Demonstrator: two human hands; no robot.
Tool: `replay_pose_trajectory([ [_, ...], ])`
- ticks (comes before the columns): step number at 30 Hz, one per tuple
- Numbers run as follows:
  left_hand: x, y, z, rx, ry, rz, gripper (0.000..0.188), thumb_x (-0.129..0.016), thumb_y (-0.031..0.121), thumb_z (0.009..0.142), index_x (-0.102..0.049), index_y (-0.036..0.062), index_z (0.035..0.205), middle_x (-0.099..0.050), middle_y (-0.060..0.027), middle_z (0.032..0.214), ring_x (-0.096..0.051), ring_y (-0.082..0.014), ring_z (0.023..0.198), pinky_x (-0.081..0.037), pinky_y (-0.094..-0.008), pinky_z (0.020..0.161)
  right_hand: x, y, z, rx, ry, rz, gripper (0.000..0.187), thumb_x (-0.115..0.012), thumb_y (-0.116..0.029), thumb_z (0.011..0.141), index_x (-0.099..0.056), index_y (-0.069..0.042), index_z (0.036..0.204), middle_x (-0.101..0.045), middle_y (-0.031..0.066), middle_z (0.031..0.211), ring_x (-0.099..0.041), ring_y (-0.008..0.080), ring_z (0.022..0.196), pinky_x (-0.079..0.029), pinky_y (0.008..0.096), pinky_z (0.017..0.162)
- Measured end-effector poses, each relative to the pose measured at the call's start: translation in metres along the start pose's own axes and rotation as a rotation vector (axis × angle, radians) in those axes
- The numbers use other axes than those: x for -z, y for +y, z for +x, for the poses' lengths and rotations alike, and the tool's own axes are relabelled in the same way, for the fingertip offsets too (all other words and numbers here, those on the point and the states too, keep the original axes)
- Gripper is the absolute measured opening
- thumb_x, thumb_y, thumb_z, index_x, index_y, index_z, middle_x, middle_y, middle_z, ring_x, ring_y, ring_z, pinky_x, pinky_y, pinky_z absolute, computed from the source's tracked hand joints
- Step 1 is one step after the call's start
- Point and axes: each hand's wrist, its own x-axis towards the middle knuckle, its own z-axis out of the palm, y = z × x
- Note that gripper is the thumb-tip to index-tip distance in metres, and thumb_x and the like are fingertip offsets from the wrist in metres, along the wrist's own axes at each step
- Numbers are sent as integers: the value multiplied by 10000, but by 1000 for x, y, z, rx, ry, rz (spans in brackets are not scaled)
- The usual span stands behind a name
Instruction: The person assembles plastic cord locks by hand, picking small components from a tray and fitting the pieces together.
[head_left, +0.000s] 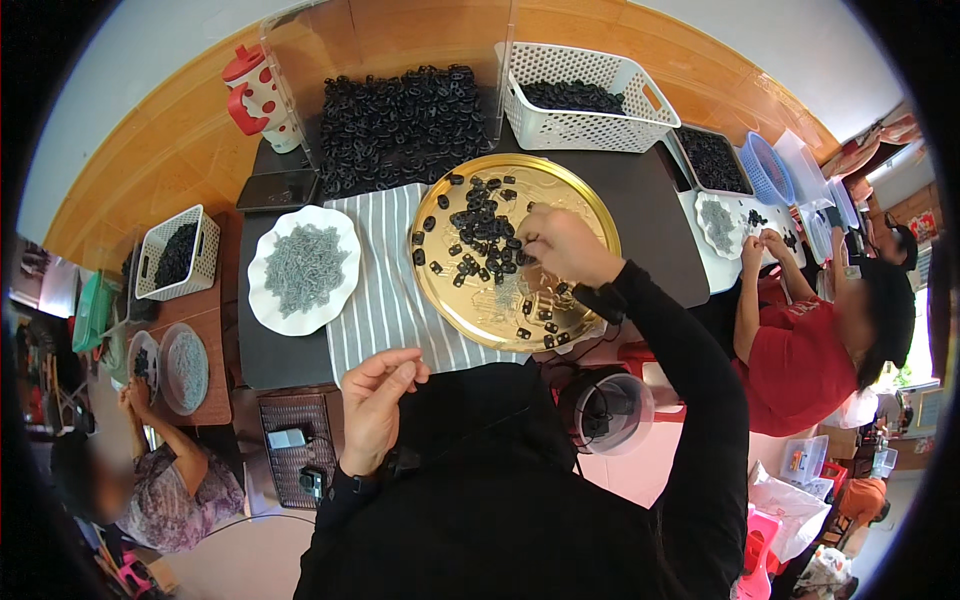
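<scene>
A round golden tray lies on the dark table, with a heap of small black oval plastic parts and several more scattered round it. My right hand reaches over the tray, fingertips pinched together at the right side of the heap. Whatever is between those fingers is hidden. In front of my body, my left hand is raised near the table's front edge, thumb pressed to its curled fingers. Anything in that pinch is too small to name. Left of the tray, a white scalloped plate carries small grey screw-like pieces.
A striped cloth lies between plate and tray. Behind stand a clear bin of black parts, a white basket and a red-lidded tumbler. A clear bucket is below. People sit at tables on both sides.
</scene>
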Motion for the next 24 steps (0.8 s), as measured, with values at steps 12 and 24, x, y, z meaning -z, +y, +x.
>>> replay_pose_trajectory([
  [12, 3, -12, 13, 41, -89, 106, 195, -597, 69, 897, -648, -20, 1063, -683, -74, 875, -614, -103, 782, -443, -199, 674, -5, -12, 7, 14, -95, -224, 86, -578, -31, 725, -633, -27, 791, -536, 145, 786, -577, 341, 790, -461, 428, 681],
  [24, 7, -15, 14, 59, -117, 86, 194, -600, 67, 897, -647, -15, 1066, -677, -61, 870, -604, -93, 784, -441, -203, 686, -25, -26, 29, 115, -127, -226, 110, -662, -83, 730, -606, 6, 762, -586, 167, 792, -608, 351, 802, -486, 429, 688],
])
